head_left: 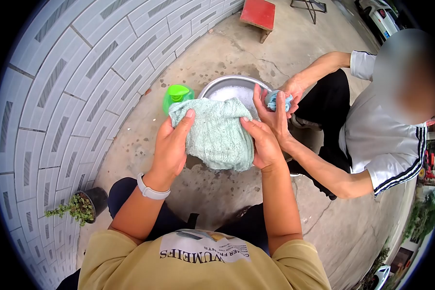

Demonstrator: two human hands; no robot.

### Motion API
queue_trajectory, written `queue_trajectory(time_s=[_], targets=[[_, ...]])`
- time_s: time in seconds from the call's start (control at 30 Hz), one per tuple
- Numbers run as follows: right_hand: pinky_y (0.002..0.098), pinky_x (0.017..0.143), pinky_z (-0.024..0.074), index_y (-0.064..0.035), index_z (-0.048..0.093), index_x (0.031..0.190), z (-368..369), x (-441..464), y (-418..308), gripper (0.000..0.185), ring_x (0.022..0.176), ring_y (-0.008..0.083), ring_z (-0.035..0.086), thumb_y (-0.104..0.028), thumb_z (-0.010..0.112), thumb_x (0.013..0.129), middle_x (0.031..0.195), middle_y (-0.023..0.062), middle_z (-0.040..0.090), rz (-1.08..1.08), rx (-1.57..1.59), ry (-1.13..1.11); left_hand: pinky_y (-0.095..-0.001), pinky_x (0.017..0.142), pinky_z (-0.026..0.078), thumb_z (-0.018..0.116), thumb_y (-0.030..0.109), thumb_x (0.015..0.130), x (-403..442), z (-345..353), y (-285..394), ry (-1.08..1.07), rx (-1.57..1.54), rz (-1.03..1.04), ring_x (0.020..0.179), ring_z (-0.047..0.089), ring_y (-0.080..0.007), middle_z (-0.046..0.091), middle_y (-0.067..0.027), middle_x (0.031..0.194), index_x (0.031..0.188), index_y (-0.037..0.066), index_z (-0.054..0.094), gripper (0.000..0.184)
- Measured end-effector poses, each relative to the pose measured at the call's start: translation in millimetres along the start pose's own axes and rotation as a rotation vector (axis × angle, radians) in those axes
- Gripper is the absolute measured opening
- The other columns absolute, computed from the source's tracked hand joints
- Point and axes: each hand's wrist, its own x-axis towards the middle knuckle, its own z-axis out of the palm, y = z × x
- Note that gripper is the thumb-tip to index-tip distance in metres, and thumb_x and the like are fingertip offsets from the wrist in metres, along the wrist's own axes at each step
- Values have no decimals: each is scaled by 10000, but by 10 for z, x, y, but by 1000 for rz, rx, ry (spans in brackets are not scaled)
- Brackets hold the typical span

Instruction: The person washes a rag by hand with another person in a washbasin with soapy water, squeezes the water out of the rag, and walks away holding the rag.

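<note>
A pale green towel point(220, 133) hangs between my two hands, folded over and in front of the basin's near side. My left hand point(175, 137) grips its left edge with the thumb on top. On the opposite edge, my right hand point(263, 140) pinches the cloth, thumb also uppermost. Behind the towel stands a metal basin point(210, 87) with white suds point(232, 93) in it; its near part is hidden. A green bottle with a bright green top point(178, 91) is just left of the basin, partly covered by the towel.
At the right a person in a white shirt point(372, 145) holds a small blue cloth point(279, 101) in both hands beside the basin. A tiled wall point(82, 72) curves along the left, with a potted plant point(94, 203) against it. A red stool point(257, 14) stands farther back.
</note>
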Motion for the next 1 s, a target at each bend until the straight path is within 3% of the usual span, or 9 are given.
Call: queue_trajectory(time_s=[0.23,0.43,0.53,0.6,0.7,0.77,0.83,0.9,1.0], targets=[[265,680,497,41,547,984,-18,11,-45,238,783,149,607,-162,513,864,914,93,612,-4,-94,37,-299,866,411,451,184,902,25,2,41,9,-32,-10,1000,517,-154,527,-89,1098,1159,-7,450,321],[255,678,492,35,553,966,-73,71,0,244,771,123,598,-184,490,879,885,75,611,-130,120,105,-308,883,404,448,188,893,42,-66,116,-62,-151,3,1029,506,-170,514,-100,1121,1197,-9,428,363],[250,732,476,38,530,1029,-128,83,69,289,852,114,584,-202,493,873,952,77,601,-56,57,100,-304,877,405,460,177,881,11,-39,178,-127,-152,-17,1009,517,-171,524,-99,1105,1182,-13,444,356],[247,796,447,34,486,1116,-77,-7,117,382,929,122,556,-203,565,827,1034,73,576,40,-169,-168,-298,872,406,469,170,873,-17,-18,232,-170,-123,-39,994,525,-168,533,-97,1091,1167,-14,459,348],[249,835,424,15,447,1179,-100,-94,271,517,958,136,536,-170,661,747,1083,62,552,-17,-169,-391,-293,842,427,495,160,856,-15,-75,254,-279,99,-116,930,560,-163,580,-99,1010,1110,-36,505,320],[260,830,425,4,453,1176,-59,-169,158,592,953,140,528,-116,733,669,1065,48,553,-43,-345,-453,-242,774,435,576,127,817,62,-135,215,-127,795,170,843,564,-110,604,-52,920,1044,-22,559,272],[265,815,431,-11,459,1171,-13,-182,118,593,936,134,534,-59,735,649,1046,43,562,10,-388,-413,-220,735,438,630,99,780,97,-177,230,-107,778,192,819,558,-90,609,-31,884,1008,-9,583,257],[264,783,441,-15,485,1143,-77,-145,62,537,901,112,542,-15,709,655,995,30,585,-46,-479,-385,-232,746,446,617,100,787,97,-184,296,-121,564,45,830,562,-98,602,-43,922,1047,-9,559,287],[248,764,436,1,595,967,-53,-137,-74,316,856,77,551,-25,686,666,897,15,625,-192,-792,-349,-239,777,444,625,91,774,74,-162,455,-210,253,-108,855,560,-101,591,-52,962,1089,-6,530,343]])
